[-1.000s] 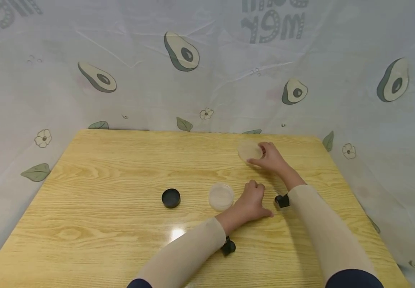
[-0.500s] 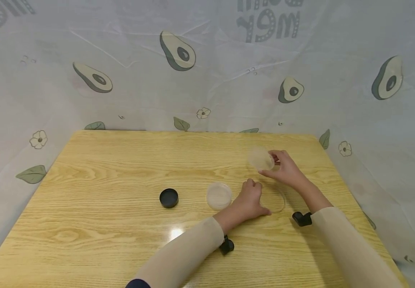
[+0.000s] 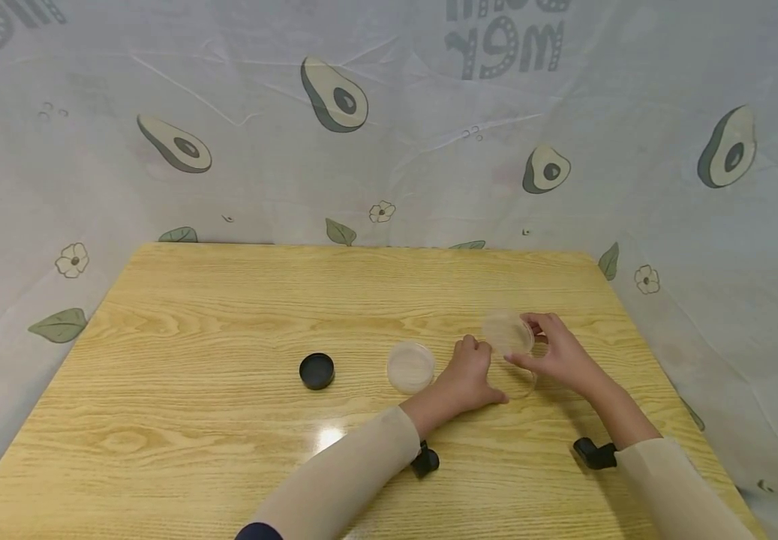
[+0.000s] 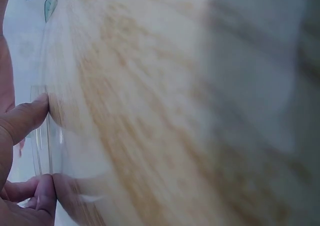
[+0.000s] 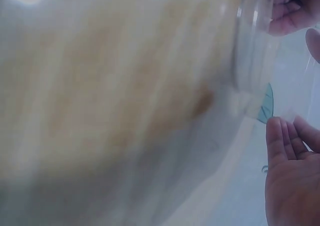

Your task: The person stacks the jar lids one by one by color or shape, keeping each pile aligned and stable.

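My left hand [image 3: 467, 376] is on the right half of the table, its thumb and fingers around the rim of a clear shallow round dish [image 3: 532, 386]. The hands hide much of that dish. In the left wrist view its clear side wall [image 4: 42, 158] lies between the thumb and fingertips. My right hand [image 3: 560, 356] grips a second clear round piece [image 3: 505, 331] by its edge, just above and behind the first. Whether it is a lid or a dish, I cannot tell. Left of my left hand lies another clear round dish [image 3: 410, 367].
A small black round cap-like dish [image 3: 317, 371] sits farther left on the wooden table [image 3: 193, 420]. A white sheet with avocado prints [image 3: 429, 165] hangs behind and beside the table. Black wrist cameras [image 3: 594, 453] jut from both sleeves.
My right hand has brought the clear round piece from the table's back toward me and slightly right, close to the dish at my left hand. The left hand has stayed nearly still.
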Tool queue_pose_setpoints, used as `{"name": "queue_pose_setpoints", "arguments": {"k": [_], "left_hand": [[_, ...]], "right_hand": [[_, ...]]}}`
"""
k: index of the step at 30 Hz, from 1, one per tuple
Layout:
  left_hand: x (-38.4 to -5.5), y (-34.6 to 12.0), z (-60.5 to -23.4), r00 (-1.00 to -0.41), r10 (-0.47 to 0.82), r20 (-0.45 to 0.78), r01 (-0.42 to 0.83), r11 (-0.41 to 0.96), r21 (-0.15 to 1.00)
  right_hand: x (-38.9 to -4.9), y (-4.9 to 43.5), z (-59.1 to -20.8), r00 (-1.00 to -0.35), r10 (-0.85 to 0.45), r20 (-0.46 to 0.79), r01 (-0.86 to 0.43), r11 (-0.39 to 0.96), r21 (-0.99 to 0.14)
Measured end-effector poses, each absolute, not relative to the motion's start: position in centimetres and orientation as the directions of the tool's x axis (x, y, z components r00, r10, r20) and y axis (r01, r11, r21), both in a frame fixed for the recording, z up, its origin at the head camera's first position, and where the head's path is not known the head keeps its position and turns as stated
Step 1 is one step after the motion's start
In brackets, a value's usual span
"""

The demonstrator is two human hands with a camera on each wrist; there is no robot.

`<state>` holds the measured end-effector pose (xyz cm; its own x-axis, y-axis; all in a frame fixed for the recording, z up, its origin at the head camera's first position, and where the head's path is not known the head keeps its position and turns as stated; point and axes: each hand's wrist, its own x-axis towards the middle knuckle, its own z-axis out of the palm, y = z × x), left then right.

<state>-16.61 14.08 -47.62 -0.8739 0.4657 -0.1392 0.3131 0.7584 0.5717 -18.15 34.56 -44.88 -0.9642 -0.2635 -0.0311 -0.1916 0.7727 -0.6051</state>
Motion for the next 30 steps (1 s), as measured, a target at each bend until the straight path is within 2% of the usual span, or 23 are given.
{"name": "queue_pose_setpoints", "arguments": {"k": [5,18,30], "left_hand": [[-16.6,14.1,-47.7,-0.878,0.460,-0.136,0.310,0.761,0.570],[-16.6,14.0,-47.5,-0.880,0.459,-0.123,0.323,0.767,0.554],[-16.5,14.1,-47.5,-0.881,0.455,-0.133,0.316,0.773,0.550]], "right_hand": [[-17.0,35.2,-45.3,-0.966,-0.257,-0.014,-0.201,0.785,-0.586],[-15.0,35.9,-46.5,-0.932,-0.356,0.072,-0.326,0.730,-0.601],[-14.5,35.8,-46.1,-0.915,-0.402,0.040,-0.349,0.737,-0.579]]}}
